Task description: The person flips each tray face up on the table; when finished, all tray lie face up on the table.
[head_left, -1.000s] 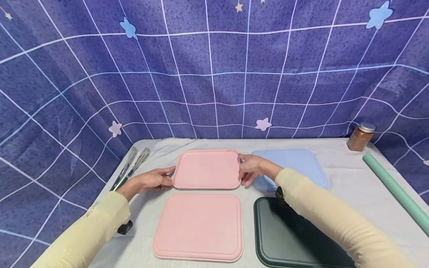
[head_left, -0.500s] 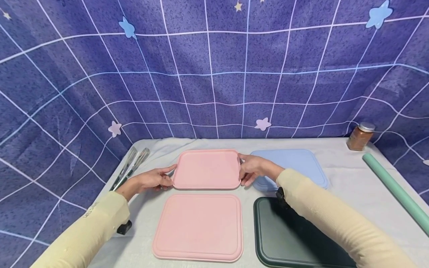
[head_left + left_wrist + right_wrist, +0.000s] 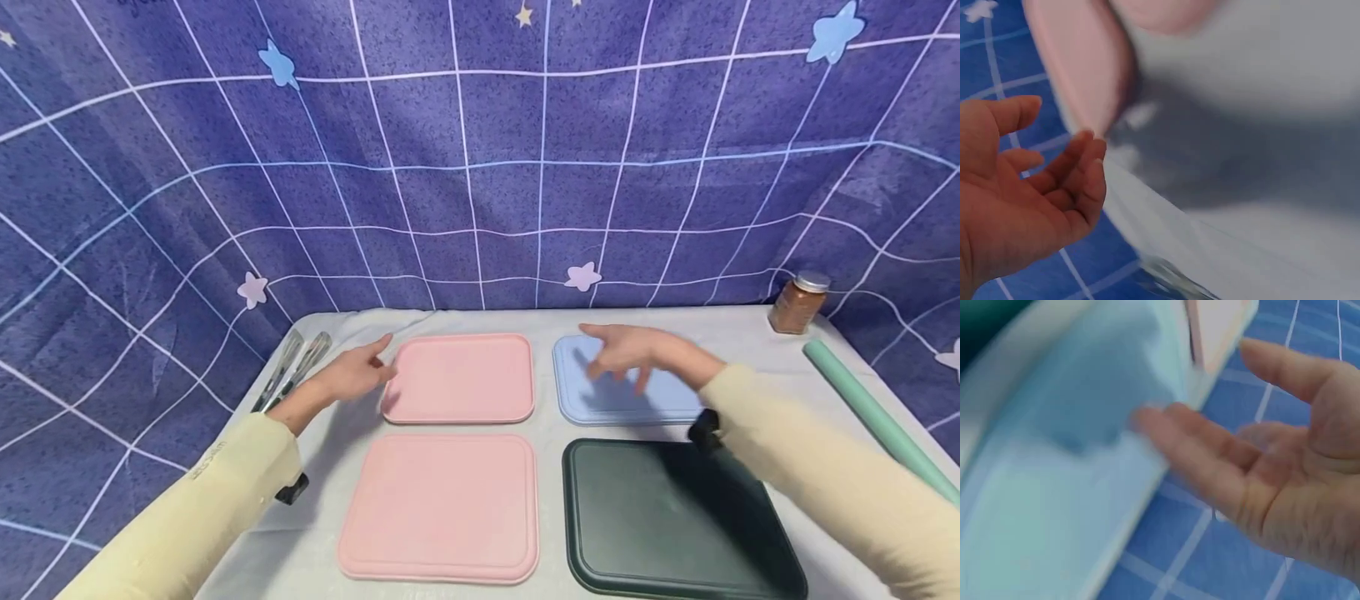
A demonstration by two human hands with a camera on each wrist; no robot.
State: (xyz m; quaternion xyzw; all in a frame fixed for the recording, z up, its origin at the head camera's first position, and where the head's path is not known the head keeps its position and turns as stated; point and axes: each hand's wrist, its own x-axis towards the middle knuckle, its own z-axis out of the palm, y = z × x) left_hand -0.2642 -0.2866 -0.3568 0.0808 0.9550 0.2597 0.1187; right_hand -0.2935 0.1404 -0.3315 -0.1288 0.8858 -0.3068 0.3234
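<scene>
hands (image 3: pixel 356 372) (image 3: pixel 633 348) loosely spread: left beside farther pink tray (image 3: pixel 459 379), right over blue board (image 3: pixel 618 408); utensils (image 3: pixel 303 362) left, jar (image 3: pixel 797 307) right

Rear pink tray (image 3: pixel 459 379) horiz., L of blue tray (image 3: pixel 618 407).

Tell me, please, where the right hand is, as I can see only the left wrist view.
Observer: The right hand is above the light blue rectangular board.
Operator: Thank you; is it gripping anything?
Observer: No, its fingers hold nothing.
Operator: And what lies on the person's side of that blue board?
Observer: A dark green rectangular board, partly in shadow.
</scene>
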